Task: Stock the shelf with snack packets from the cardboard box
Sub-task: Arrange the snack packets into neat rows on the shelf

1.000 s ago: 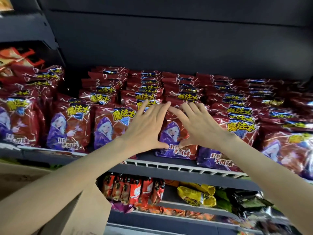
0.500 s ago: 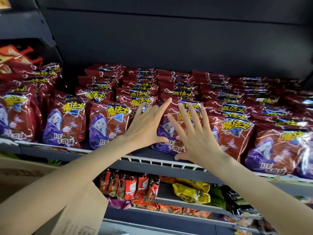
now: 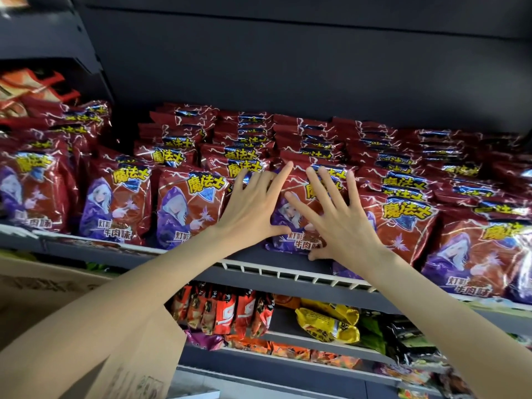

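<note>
Your left hand (image 3: pixel 253 210) and right hand (image 3: pixel 341 217), fingers now splayed flat and grasping nothing, pressed the front snack packet (image 3: pixel 293 226) back from the shelf rail (image 3: pixel 288 272), seating it.

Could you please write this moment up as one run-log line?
step: seating packet | left hand: flat on red snack packet | right hand: flat on same | shelf: rows full

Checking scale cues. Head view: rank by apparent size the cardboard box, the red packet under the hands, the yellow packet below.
1. cardboard box, though it sits nearest the camera
2. red packet, partly covered by both hands
3. yellow packet, farther down, so unsure
</note>
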{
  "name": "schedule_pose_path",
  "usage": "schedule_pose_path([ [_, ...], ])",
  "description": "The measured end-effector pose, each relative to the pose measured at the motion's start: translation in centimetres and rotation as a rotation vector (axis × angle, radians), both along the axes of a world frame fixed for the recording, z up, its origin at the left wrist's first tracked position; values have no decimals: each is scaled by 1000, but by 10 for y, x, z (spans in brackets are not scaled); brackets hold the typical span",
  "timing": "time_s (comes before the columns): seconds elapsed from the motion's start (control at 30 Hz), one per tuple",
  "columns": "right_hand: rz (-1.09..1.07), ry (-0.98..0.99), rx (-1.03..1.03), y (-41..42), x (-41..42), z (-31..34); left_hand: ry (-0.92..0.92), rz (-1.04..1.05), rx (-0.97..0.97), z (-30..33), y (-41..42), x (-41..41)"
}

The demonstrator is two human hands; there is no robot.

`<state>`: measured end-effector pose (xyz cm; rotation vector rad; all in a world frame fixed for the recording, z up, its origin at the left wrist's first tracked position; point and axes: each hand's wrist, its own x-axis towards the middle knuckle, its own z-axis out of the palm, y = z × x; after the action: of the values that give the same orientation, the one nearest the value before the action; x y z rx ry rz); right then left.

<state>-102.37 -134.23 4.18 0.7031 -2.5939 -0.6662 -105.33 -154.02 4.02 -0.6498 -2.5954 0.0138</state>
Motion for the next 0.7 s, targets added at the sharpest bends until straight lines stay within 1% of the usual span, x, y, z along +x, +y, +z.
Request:
schedule_pose_path([
  [0.1, 48, 21, -42, 4, 1, 6, 18, -73, 49, 7, -8, 5],
  [0.2, -29, 14, -66, 1, 0, 11, -68, -195, 74, 27, -10, -5],
  [0.27, -70, -1, -88, -5, 2, 10, -161, -251, -5, 42, -5, -21],
  [0.37, -91, 10, -126, -9, 7, 7, -262, -276, -192, 56, 4, -39],
  [0.4, -83, 20, -142, -9, 9, 6, -259, -278, -217, 57, 4, -40],
  [0.53, 1, 31, -162, -11, 19, -8, -190, -304, -197, 49, -11, -30],
  [0.7, -25, 83, -224, -17, 13, -8, -123, -267, -183, 50, -25, -33],
])
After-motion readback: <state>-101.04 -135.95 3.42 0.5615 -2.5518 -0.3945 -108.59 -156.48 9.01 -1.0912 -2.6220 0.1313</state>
